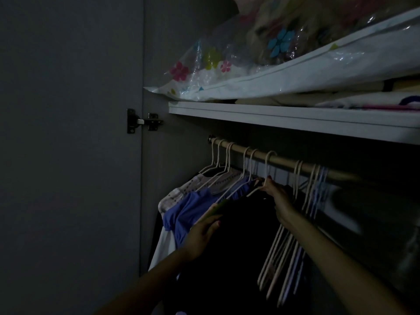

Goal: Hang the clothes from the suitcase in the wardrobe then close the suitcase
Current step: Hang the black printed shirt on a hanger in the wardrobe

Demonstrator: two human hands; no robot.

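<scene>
A dark garment (241,235) hangs on a white hanger (267,164) hooked over the wardrobe rail (284,160). My right hand (278,196) pinches that hanger at its neck, just under the hook. My left hand (202,237) holds the garment's left shoulder, with something green (218,206) at its fingertips. To the left hang a blue top (193,210) and a pale dotted top (195,185) on white hangers. The suitcase is out of view.
Several empty white hangers (286,253) hang on the rail to the right of my right hand. Above the rail, a shelf (295,117) carries flower-printed plastic storage bags (250,64). The open wardrobe door (68,155) with its hinge (143,121) stands at the left.
</scene>
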